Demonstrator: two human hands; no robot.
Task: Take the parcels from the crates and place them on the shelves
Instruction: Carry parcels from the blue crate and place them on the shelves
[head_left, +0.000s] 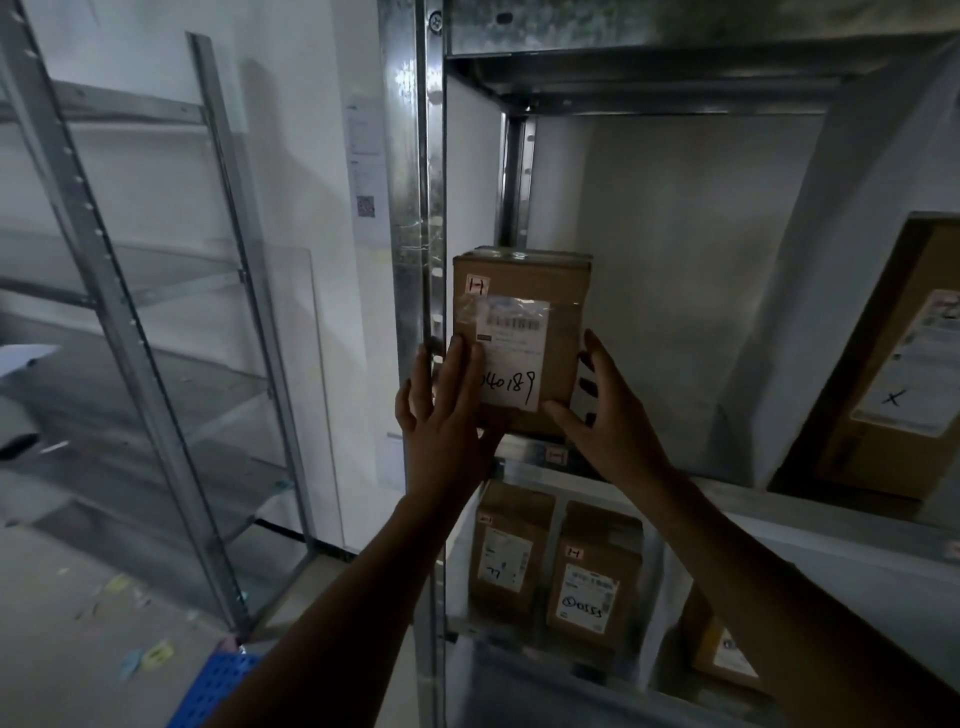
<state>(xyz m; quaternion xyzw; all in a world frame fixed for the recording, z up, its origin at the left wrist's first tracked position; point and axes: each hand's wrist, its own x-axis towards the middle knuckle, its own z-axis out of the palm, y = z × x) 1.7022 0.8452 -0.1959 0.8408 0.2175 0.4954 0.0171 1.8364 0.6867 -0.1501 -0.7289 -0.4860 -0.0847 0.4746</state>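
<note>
A brown cardboard parcel (524, 322) with a white label and handwritten numbers stands upright at the left end of a metal shelf (831, 504), close to the shelf's upright post (418, 260). My left hand (447, 400) lies flat against the parcel's front lower left, fingers spread. My right hand (602, 405) cups its lower right corner, thumb under the front edge. Both hands hold the box where it meets the shelf edge. A corner of a blue crate (218, 686) shows at the bottom left.
Another brown parcel (893, 364) leans at the right of the same shelf. The shelf below holds two upright parcels (506, 551) (592, 577) and a third parcel (722, 649) further right. A bare metal rack (130, 322) stands to the left by a white wall.
</note>
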